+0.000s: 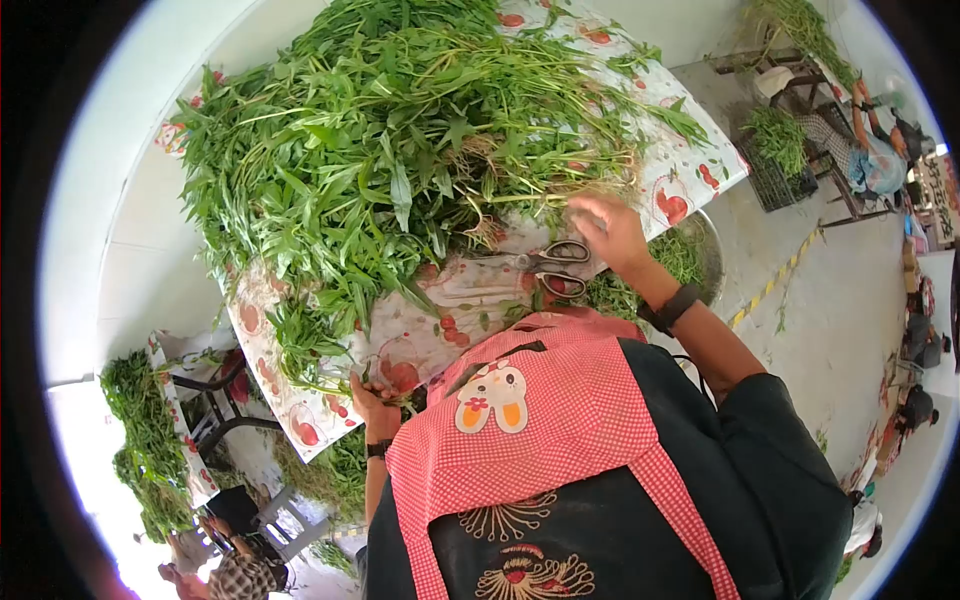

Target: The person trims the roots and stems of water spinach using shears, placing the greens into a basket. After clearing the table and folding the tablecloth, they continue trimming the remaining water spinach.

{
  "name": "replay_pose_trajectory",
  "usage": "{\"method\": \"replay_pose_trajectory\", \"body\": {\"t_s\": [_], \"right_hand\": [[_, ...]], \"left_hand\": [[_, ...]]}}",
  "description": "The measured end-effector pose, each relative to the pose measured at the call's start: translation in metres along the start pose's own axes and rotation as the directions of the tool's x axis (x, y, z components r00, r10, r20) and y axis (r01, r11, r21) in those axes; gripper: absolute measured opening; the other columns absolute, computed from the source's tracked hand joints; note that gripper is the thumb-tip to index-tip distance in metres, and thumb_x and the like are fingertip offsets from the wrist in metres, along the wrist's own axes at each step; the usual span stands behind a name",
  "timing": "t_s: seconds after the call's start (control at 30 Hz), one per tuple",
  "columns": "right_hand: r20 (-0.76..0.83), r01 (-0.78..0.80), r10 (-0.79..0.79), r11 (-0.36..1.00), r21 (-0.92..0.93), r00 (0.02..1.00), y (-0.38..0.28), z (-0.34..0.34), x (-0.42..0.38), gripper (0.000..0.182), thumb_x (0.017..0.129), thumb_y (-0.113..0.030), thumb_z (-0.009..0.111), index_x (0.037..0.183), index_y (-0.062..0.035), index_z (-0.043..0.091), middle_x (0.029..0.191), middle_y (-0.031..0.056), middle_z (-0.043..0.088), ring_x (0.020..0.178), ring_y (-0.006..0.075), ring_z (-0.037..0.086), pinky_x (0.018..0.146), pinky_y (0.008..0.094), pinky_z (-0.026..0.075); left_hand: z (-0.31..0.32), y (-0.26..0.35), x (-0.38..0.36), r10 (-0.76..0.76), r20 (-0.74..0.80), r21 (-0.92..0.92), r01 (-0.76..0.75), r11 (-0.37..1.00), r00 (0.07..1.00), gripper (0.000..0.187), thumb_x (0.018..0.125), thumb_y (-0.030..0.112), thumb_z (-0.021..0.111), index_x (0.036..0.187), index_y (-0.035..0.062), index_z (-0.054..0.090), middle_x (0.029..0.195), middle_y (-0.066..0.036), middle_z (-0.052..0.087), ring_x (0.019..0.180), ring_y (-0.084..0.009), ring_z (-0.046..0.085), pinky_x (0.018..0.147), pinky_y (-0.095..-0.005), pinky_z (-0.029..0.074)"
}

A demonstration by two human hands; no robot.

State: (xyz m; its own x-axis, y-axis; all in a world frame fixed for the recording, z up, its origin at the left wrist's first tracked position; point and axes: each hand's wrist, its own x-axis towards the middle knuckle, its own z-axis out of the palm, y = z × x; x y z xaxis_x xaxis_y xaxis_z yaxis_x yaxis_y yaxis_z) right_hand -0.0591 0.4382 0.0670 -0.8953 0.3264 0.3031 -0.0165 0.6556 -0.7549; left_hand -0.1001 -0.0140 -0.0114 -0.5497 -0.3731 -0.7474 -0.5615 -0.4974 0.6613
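A large heap of green leafy stems with pale roots covers much of a table with a fruit-patterned cloth. My left hand is closed round the lower ends of a small bunch of stems at the table's near left edge. My right hand is over the near right edge, beside the rooty stem ends, its fingers bent and somewhat blurred; whether it holds a stem is unclear. Between my hands, nearer the right one, scissors with black handles lie on the cloth, their blades pointing left.
Below the table's right edge stands a round metal basin with greens. A black crate of greens is farther right. Other people sit at the right and lower left, near more tables of greens. A grey chair stands lower left.
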Motion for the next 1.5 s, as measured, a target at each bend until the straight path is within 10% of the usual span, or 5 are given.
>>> {"method": "replay_pose_trajectory", "body": {"t_s": [0.5,0.67,0.93,1.5], "right_hand": [[0.022,0.234,-0.241,0.91,-0.343,0.97,-0.009,0.049,0.167,0.065,0.077,-0.014,0.068,0.134,-0.0149,0.037,0.134,0.0106,0.041,0.116,0.0308,0.046,0.089,0.0394,0.047],[0.218,0.481,-0.43,0.742,-0.468,0.876,-0.031,0.076,0.213,0.091,0.06,-0.006,0.073,0.139,-0.0162,0.029,0.144,0.0153,0.026,0.131,0.0378,0.028,0.109,0.0467,0.025],[0.5,0.29,-0.134,0.924,-0.25,0.856,-0.109,0.187,0.192,0.085,0.075,-0.024,0.065,0.143,-0.0018,0.018,0.148,0.0242,0.005,0.139,0.0383,0.003,0.111,0.0544,0.009],[0.325,0.442,-0.402,0.895,-0.056,0.856,-0.09,0.167,0.178,0.066,0.075,-0.017,0.066,0.134,-0.0093,0.038,0.144,0.0199,0.022,0.133,0.0355,0.025,0.102,0.0495,0.035]], "left_hand": [[-0.001,-0.005,0.0,0.051,0.015,0.016,-0.051,0.999,0.999,0.043,0.089,0.044,0.051,0.06,0.0163,0.036,0.045,-0.001,0.041,0.033,-0.0161,0.032,0.035,-0.0314,0.032],[-0.001,-0.002,0.001,0.012,0.011,0.042,-0.012,0.999,1.0,0.047,0.089,0.044,0.049,0.055,0.0146,0.038,0.043,-0.004,0.043,0.032,-0.0165,0.033,0.034,-0.032,0.032],[-0.003,-0.004,0.006,-0.018,-0.012,0.093,0.019,0.996,1.0,0.051,0.087,0.045,0.052,0.051,0.0126,0.037,0.042,-0.006,0.043,0.031,-0.0178,0.035,0.032,-0.0334,0.036],[0.022,0.006,-0.025,-0.028,-0.065,0.06,0.031,0.998,0.997,0.044,0.087,0.043,0.053,0.056,0.0169,0.037,0.042,0.002,0.037,0.032,-0.0081,0.035,0.03,-0.0218,0.033]]}}
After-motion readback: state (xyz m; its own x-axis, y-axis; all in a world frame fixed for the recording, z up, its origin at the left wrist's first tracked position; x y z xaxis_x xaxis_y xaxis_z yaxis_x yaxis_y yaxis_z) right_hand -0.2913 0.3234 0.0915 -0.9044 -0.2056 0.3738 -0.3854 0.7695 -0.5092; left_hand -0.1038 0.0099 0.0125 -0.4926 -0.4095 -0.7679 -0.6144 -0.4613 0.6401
